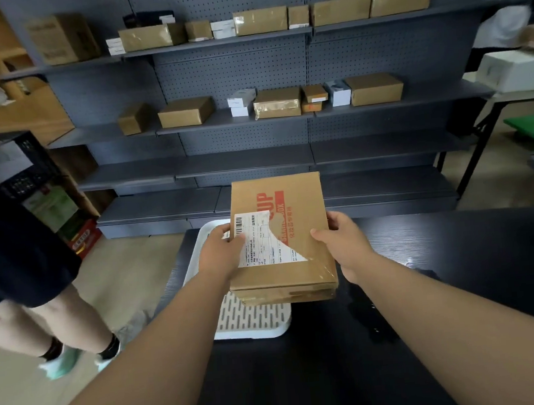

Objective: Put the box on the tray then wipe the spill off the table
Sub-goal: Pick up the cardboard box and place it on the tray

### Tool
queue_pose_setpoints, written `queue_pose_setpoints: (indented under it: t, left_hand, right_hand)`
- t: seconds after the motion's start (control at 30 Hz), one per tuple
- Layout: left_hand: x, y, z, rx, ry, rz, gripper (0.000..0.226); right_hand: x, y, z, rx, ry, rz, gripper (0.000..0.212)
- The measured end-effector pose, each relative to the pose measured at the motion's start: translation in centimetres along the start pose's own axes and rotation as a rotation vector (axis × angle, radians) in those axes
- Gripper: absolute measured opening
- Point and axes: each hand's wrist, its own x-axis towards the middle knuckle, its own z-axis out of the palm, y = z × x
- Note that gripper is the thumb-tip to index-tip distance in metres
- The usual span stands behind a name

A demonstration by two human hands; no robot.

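Note:
A flat brown cardboard box (289,232) with red print and a torn white shipping label is held in both hands above the table. My left hand (219,251) grips its left edge over the label. My right hand (344,243) grips its right edge. Below and left of the box lies a white slotted tray (254,321) on the black table (461,265); the box hides much of it. A wet spill (373,319) glistens on the table just right of the tray, under my right forearm.
A grey pegboard shelf unit (255,161) with several cardboard boxes stands behind the table. Another person's legs (52,321) are on the floor at left. A black crate (11,165) is at far left, a white box (513,69) on a side table at right.

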Motion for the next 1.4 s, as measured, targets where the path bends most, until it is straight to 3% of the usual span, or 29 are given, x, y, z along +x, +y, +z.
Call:
queue_pose_setpoints:
  t: [0.5, 1.0, 1.4]
  left_hand:
    - [8.3, -5.1, -6.0, 0.037, -0.088, -0.073, 0.038]
    - [11.6, -5.9, -5.5, 0.051, -0.139, -0.095, 0.038]
    - [12.8, -6.1, -4.8, 0.102, -0.091, -0.045, 0.04]
  right_hand:
    - [2.9, 1.9, 10.0, -0.181, 0.006, 0.057, 0.03]
    - [5.6, 2.2, 12.1, -0.332, 0.052, 0.093, 0.028]
    - [6.6, 2.4, 12.3, -0.338, 0.02, 0.092, 0.038]
